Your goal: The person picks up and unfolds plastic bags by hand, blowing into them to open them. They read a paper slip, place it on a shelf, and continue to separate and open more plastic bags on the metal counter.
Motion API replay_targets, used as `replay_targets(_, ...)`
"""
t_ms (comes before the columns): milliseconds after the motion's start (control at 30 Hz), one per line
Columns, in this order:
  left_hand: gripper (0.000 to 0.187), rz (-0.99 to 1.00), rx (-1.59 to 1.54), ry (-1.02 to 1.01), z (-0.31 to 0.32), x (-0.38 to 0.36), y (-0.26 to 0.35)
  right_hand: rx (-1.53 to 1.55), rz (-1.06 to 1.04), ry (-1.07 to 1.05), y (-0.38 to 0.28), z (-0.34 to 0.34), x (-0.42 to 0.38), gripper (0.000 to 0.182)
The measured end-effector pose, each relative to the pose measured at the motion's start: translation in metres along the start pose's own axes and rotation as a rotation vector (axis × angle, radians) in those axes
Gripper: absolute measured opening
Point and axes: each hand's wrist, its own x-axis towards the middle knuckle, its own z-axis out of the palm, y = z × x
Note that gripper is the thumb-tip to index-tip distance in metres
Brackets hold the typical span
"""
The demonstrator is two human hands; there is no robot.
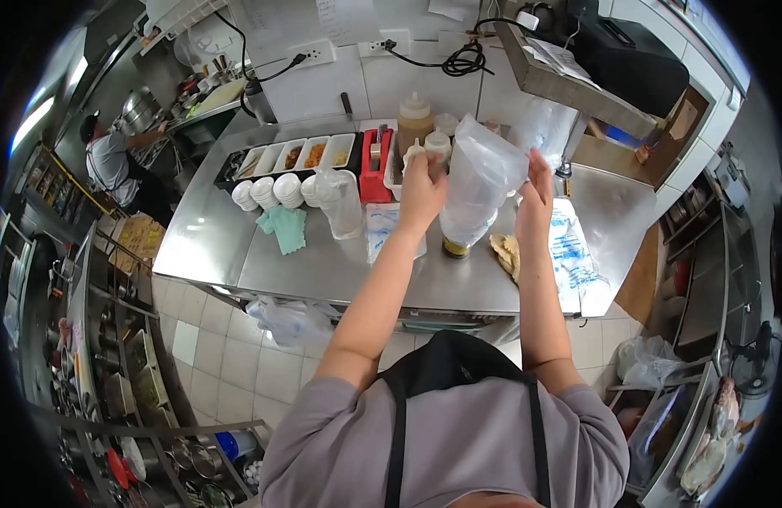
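A clear plastic bag [476,182] stands upright and puffed out over the steel counter, between my two hands. My right hand [535,190] has its fingers at the bag's upper right edge and grips it there. My left hand [425,186] is at the bag's left side with its fingers curled in; what they hold, if anything, is hidden. Behind the left hand are squeeze bottles [415,118]. A small round item with a yellowish edge [455,248] shows under the bag's lower end. A crumpled tan cloth or paper [507,254] lies near my right forearm.
The steel counter [323,275] holds a red tape dispenser [375,169], a condiment tray [291,157], stacked white lids or cups [287,190], a green cloth [283,229] and printed plastic bags [573,254]. A black machine [632,55] sits on a shelf at right. Another person [124,165] stands far left.
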Motion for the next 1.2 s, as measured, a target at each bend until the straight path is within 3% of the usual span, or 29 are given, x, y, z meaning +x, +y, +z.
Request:
replay_targets(67, 0.022, 0.01, -0.784, 0.125, -0.007, 0.021, 0.032, 0.01, -0.143, -0.151, -0.019, 0.018, -0.001, 0.046)
replay_targets(100, 0.022, 0.009, -0.779, 0.126, -0.005, 0.021, 0.032, 0.014, -0.14, -0.153, -0.014, 0.019, 0.003, 0.046)
replay_targets(167, 0.023, -0.09, -0.663, -0.079, -0.002, 0.016, 0.035, -0.326, -0.087, -0.381, 0.002, 0.018, 0.011, 0.051)
replay_targets(233, 0.021, -0.109, -0.506, -0.047, 0.005, -0.002, 0.024, -0.459, -0.184, -0.371, 0.028, 0.012, 0.007, 0.056)
replay_targets(300, 0.022, -0.206, -0.322, -0.105, 0.01, -0.017, 0.009, -0.497, 0.059, -0.431, 0.042, 0.001, -0.006, 0.054)
replay_targets(333, 0.022, -0.198, -0.325, -0.109, 0.011, -0.016, 0.003, -0.462, -0.054, -0.452, 0.044, -0.004, -0.012, 0.054)
replay_targets(433, 0.02, -0.145, -0.22, -0.149, -0.005, -0.019, -0.001, -0.497, 0.052, -0.526, 0.036, -0.022, -0.016, 0.056)
replay_targets(467, 0.021, -0.086, -0.195, -0.22, -0.017, -0.008, 0.005, -0.601, -0.11, -0.626, 0.051, -0.036, -0.001, 0.065)
replay_targets(500, 0.024, -0.027, -0.167, -0.287, -0.026, 0.004, 0.011, -0.602, -0.115, -0.622, 0.048, -0.036, 0.004, 0.065)
replay_targets(567, 0.034, 0.168, -0.172, 0.025, -0.032, 0.03, 0.01, -0.08, 0.049, -0.417, 0.032, -0.023, 0.017, 0.076)
replay_targets(600, 0.037, 0.031, -0.231, 0.095, -0.047, 0.049, 0.021, 0.039, 0.026, -0.367, 0.005, -0.005, 0.016, 0.086)
replay_targets(633, 0.041, -0.11, -0.292, 0.165, -0.068, 0.071, 0.038, 0.049, 0.022, -0.377, 0.012, -0.001, 0.021, 0.086)
replay_targets(700, 0.04, 0.054, -0.482, 0.474, -0.097, 0.122, 0.053, -0.305, -0.271, -0.378, 0.031, 0.002, 0.031, 0.082)
replay_targets(733, 0.04, 0.022, -0.509, 0.528, -0.109, 0.154, 0.039, -0.607, -0.064, -0.541, 0.03, -0.001, 0.031, 0.073)
replay_targets(767, 0.041, -0.01, -0.536, 0.583, -0.123, 0.188, 0.024, -0.604, -0.071, -0.553, 0.031, -0.004, 0.028, 0.073)
replay_targets(833, 0.037, -0.053, -0.525, 0.654, -0.142, 0.242, -0.001, -0.46, 0.178, -0.617, 0.04, -0.009, 0.018, 0.066)
replay_targets(867, 0.037, -0.048, -0.518, 0.666, -0.152, 0.248, 0.006, -0.455, 0.171, -0.63, 0.037, -0.009, 0.014, 0.066)
replay_targets(933, 0.029, -0.448, -0.559, 0.386, -0.172, 0.26, 0.021, -0.487, 0.112, -0.544, 0.031, -0.007, 0.003, 0.066)
replay_targets(967, 0.029, -0.448, -0.553, 0.39, -0.177, 0.26, 0.02, -0.482, 0.114, -0.549, 0.033, -0.006, 0.004, 0.066)
replay_targets(1033, 0.034, -0.446, -0.666, 0.091, -0.183, 0.263, 0.006, -0.428, 0.067, -0.547, 0.039, -0.01, 0.005, 0.065)
replay_targets(1200, 0.04, -0.355, -0.7, -0.097, -0.178, 0.244, -0.002, -0.431, 0.089, -0.539, 0.056, -0.017, 0.009, 0.064)
